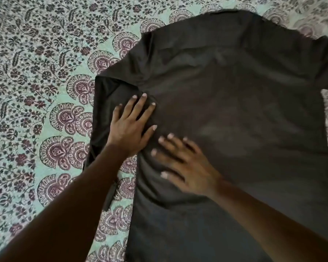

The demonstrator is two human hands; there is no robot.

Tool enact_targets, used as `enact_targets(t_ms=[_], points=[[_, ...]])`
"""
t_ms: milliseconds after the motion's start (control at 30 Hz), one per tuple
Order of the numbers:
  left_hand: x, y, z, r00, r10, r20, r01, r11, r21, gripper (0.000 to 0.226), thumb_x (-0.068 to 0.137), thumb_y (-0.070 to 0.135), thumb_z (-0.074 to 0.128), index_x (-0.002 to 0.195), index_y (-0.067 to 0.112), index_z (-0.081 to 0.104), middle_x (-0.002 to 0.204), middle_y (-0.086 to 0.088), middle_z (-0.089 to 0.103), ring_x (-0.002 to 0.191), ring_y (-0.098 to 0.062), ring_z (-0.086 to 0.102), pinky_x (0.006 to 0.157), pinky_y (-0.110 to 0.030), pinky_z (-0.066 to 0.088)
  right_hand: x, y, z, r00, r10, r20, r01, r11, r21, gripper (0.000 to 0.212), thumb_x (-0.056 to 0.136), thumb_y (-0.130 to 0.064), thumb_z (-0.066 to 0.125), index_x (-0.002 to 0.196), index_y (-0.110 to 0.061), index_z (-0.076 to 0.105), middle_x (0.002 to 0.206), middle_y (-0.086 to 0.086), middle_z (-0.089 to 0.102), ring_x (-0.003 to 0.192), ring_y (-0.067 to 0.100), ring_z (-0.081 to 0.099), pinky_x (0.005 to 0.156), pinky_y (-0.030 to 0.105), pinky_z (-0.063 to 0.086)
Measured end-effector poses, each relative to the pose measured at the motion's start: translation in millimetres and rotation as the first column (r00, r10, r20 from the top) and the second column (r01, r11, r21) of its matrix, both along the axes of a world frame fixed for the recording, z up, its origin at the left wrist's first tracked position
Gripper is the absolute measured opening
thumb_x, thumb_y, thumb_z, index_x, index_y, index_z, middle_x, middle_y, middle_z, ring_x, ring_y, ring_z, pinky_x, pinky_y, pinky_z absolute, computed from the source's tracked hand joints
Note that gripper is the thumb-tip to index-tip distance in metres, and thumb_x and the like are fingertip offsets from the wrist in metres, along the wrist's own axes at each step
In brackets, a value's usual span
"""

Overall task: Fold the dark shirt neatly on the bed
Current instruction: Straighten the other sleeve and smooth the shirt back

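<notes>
The big dark brown cloth shirt (235, 110) lies spread out, back side up, on the bed with the green and purple flower-print sheet (36, 72). It fills the middle and right of the view, w/ the collar end far from the person.

The left hand (129, 125) lies flat on the shirt's left side, fingers straight and spread, right where the left sleeve (106, 103) meets the body. The right hand (184, 165) is just beside it, also flat w/ straight fingers, pressing on the cloth. It looks a bit blurry. Neither hand grips anything.

My guess: the hands are smoothing the cloth, and no fold looks done yet.

What could go wrong:
- The left sleeve is bunched and part of it hangs down the side. If it gets folded in like that, a lump stays inside the fold.
- There are wrinkles near the right hand. Pushing too hard could slide the whole shirt and make more wrinkles, not fewer.
- The shirt sits a bit crooked on the bed, so a fold may come out slanted.
- The right sleeve runs out of view, so I can't tell if it is flat.
</notes>
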State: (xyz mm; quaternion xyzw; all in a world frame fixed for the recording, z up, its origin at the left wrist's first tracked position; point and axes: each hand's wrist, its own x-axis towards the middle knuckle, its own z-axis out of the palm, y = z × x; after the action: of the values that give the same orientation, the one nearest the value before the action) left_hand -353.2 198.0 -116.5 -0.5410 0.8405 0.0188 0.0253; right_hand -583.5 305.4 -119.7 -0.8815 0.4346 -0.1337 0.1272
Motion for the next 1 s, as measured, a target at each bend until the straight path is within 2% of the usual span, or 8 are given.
enact_targets(t_ms=[133,300,433,600,733,800,900,1000], points=[[1,6,-8,0.997,0.055,-0.054,-0.055,0.998,0.009,0.064,0.104,0.055,0.037,0.162,0.029,0.031,0.174,0.003,0.016,0.159,-0.026,0.022,0.119,-0.054,0.028,-3,-83,3,0.892,-0.448,-0.058,0.452,0.888,0.084,0.065,0.102,-0.053,0.043,0.162,-0.029,0.032,0.172,0.005,0.022,0.159,0.032,0.018,0.122,0.054,0.028],[1,6,5,0.961,0.143,-0.238,-0.180,0.974,-0.140,0.041,0.098,0.029,0.052,0.137,0.018,0.060,0.161,-0.003,0.044,0.141,-0.030,0.047,0.110,-0.054,0.035,27,-127,0,0.906,-0.376,-0.194,0.414,0.883,0.222,0.073,0.098,-0.066,0.017,0.157,-0.030,0.041,0.173,0.001,0.020,0.160,0.028,0.013,0.124,0.063,0.012],[10,5,26,0.658,0.583,-0.476,-0.657,0.754,0.016,0.049,0.090,0.024,0.058,0.138,0.021,0.052,0.153,-0.005,0.046,0.140,-0.032,0.042,0.110,-0.055,0.032,40,-101,4,0.968,-0.221,-0.118,0.246,0.928,0.279,0.070,0.099,-0.064,0.023,0.154,-0.028,0.048,0.171,-0.002,0.026,0.160,0.023,0.016,0.127,0.056,0.013],[49,2,31,0.430,0.887,-0.170,-0.831,0.462,0.310,0.055,0.089,0.050,0.069,0.126,0.016,0.050,0.143,-0.018,0.039,0.135,-0.041,0.034,0.109,-0.057,0.030,67,-71,14,0.875,-0.462,0.147,0.387,0.849,0.360,0.048,0.100,-0.040,0.053,0.138,-0.013,0.066,0.152,0.006,0.055,0.146,0.027,0.045,0.118,0.050,0.041],[64,-8,44,0.523,0.789,-0.324,-0.703,0.614,0.360,0.039,0.102,0.043,0.056,0.121,0.009,0.060,0.124,-0.015,0.060,0.118,-0.034,0.055,0.090,-0.043,0.046,109,-82,41,0.740,-0.563,0.368,0.437,0.818,0.373,0.033,0.099,-0.027,0.065,0.125,-0.009,0.071,0.117,0.005,0.069,0.106,0.017,0.068,0.092,0.036,0.057],[62,-6,60,0.556,0.634,-0.538,-0.603,0.753,0.264,0.028,0.104,0.034,0.058,0.115,0.008,0.057,0.104,-0.007,0.067,0.090,-0.024,0.062,0.071,-0.032,0.043,130,-113,66,0.626,-0.679,0.383,0.446,0.715,0.538,0.041,0.099,-0.045,0.065,0.124,-0.012,0.071,0.106,0.002,0.074,0.096,0.009,0.070,0.089,0.027,0.056],[63,-1,82,0.455,0.526,-0.719,-0.443,0.834,0.329,0.017,0.097,0.022,0.070,0.112,0.015,0.066,0.092,0.014,0.068,0.076,0.004,0.063,0.063,-0.015,0.050,160,-180,93,0.380,-0.907,0.180,0.328,0.315,0.891,0.098,0.065,-0.096,0.059,0.118,-0.014,0.071,0.112,0.006,0.076,0.104,0.023,0.072,0.097,0.046,0.057],[78,8,89,0.396,0.564,-0.725,-0.228,0.825,0.518,0.036,0.093,0.013,0.075,0.127,0.026,0.068,0.108,0.012,0.075,0.088,0.002,0.072,0.072,-0.025,0.062,191,-221,102,0.340,-0.940,0.001,0.251,0.092,0.964,0.086,0.064,-0.068,0.087,0.120,-0.008,0.063,0.111,0.012,0.074,0.098,0.030,0.073,0.093,0.044,0.058]])
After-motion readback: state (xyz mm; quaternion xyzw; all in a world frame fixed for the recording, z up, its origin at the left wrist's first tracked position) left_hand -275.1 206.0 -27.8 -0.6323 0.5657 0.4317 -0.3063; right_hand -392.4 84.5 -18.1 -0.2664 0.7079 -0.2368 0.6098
